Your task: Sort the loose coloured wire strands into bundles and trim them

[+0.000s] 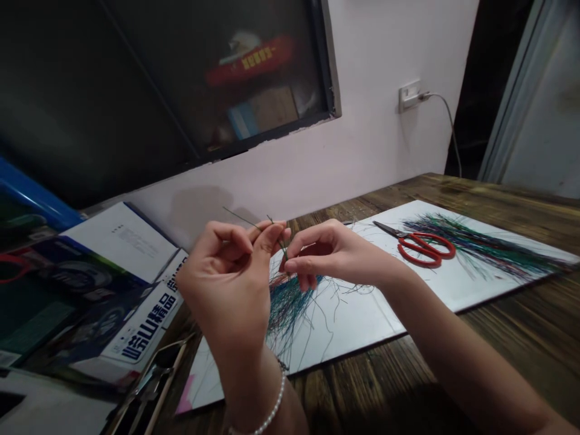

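The wire (284, 249) is green, scissor handles (426, 246) red, board (371, 317) white.

Thin, dark-green, wire-like strands (283, 246), held aloft, pinched between left hand (231, 266) and right hand (330, 251); one nearly straight end slants up and leftward, a shorter tip projects upward.
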Motion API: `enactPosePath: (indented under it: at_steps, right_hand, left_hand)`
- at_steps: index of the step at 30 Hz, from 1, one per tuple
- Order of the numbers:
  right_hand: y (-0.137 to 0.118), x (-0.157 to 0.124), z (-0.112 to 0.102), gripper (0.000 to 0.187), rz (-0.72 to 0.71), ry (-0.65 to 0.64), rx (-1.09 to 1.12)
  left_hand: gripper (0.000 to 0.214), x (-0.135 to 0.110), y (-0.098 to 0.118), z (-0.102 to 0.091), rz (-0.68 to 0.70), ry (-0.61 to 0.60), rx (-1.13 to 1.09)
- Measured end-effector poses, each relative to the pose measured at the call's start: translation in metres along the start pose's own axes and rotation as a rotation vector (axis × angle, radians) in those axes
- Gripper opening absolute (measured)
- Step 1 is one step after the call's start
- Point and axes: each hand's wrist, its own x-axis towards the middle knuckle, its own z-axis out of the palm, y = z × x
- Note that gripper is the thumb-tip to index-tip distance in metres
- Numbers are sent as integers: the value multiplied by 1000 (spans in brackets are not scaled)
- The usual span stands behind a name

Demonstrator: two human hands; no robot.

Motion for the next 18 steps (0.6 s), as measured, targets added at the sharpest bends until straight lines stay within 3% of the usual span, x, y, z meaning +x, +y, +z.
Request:
enactPosePath:
  at_steps: [6, 13, 18]
  right_hand:
    - [0, -1, -2, 15, -35, 60, 42]
    - [0, 0, -2, 16, -64, 116, 28]
    - [1, 1, -1, 17, -101, 183, -29]
  left_hand:
    - [22, -2, 5, 2, -61, -99, 34]
    - [20, -4, 6, 2, -111, -116, 28]
    - [39, -3, 3, 4, -183, -91, 28]
